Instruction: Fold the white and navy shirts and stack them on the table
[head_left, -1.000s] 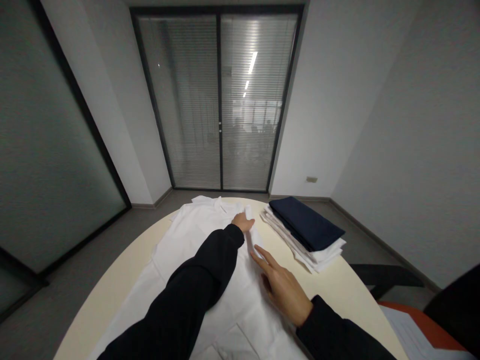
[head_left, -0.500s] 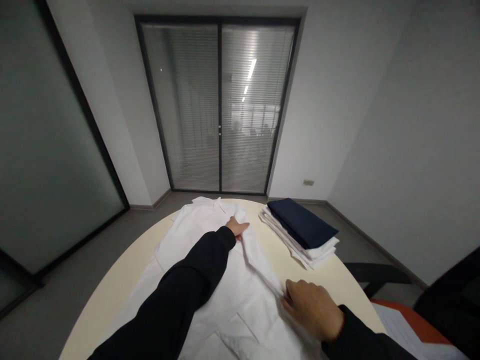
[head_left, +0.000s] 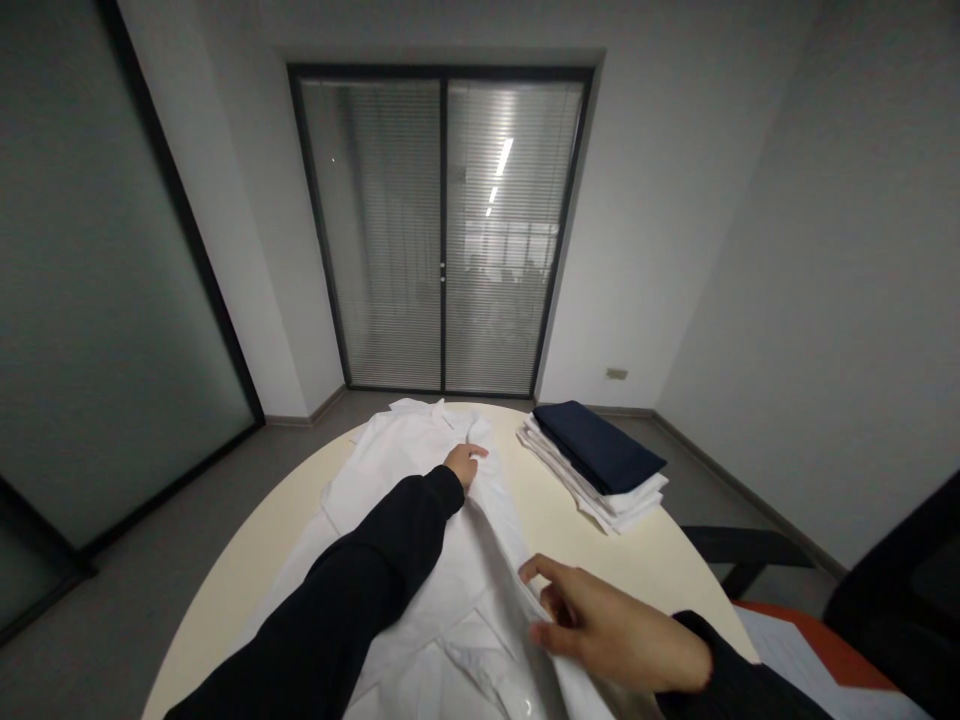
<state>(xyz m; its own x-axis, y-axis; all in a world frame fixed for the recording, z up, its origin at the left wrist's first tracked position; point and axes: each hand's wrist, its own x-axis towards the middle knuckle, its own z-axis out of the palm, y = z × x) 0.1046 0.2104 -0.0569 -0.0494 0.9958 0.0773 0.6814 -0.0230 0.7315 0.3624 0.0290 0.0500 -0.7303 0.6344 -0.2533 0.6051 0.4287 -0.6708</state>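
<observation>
A white long shirt (head_left: 420,470) lies spread on the round table, its collar at the far end. Along its right side, a strip of cloth is turned inward with a dark gap under its inner edge. My left hand (head_left: 465,463) is closed on that strip near the top, thumb stretched to the right. Lower down, my right hand (head_left: 611,620) is at the strip's edge, with thumb and index finger apart and the other fingers curled. The index fingertip touches the cloth. Loose white folds (head_left: 480,660) bunch up near the table's front.
A stack of folded white clothes (head_left: 630,505) with a dark blue folded garment (head_left: 596,445) on top sits at the right of the pale table (head_left: 225,600). Dark chairs (head_left: 892,590) and an orange item with papers (head_left: 802,640) are beyond its right edge.
My right hand has moved left and a little down, and its fingers have spread from a pinch. The shirt's right edge has come inward. My left hand has shifted slightly left.
</observation>
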